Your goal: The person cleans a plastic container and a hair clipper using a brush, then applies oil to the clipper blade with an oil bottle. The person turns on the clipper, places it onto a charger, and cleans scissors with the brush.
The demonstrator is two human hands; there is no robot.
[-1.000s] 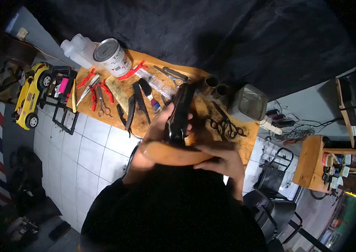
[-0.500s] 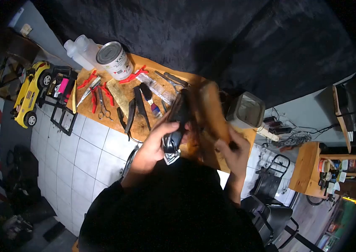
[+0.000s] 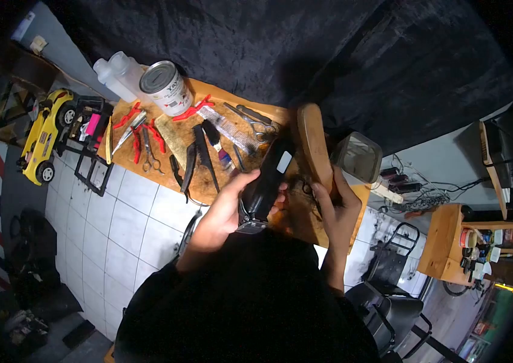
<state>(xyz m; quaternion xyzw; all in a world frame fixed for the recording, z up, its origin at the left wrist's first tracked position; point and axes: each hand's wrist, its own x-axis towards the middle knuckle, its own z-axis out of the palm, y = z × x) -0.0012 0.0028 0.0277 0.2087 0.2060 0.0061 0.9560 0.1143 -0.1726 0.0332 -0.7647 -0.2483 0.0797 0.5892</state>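
My left hand (image 3: 227, 206) is wrapped round a black hair clipper (image 3: 263, 187), its metal blade end pointing down toward my body. A pale label shows on the clipper's upper part. My right hand (image 3: 340, 209) grips the lower end of a brown wooden-backed brush (image 3: 314, 142), held upright just right of the clipper. The bristles are dark and mostly turned from view. Both tools are over the wooden table (image 3: 208, 89). Left of the clipper lie a black comb (image 3: 205, 158) and a brush with a striped handle (image 3: 217, 145). Scissors (image 3: 308, 189) show partly behind the wooden brush.
A can (image 3: 166, 91) and plastic bottles (image 3: 124, 75) stand at the back left. Red clips (image 3: 136, 145), scissors and combs lie near them. A clear container (image 3: 359, 158) stands at the right edge. Black chairs (image 3: 386, 311) are at the lower right.
The wooden brush has gone from lying across near my body, beside the clipper's lower end, to upright at the right. My left hand has turned the clipper, bringing its label into view.
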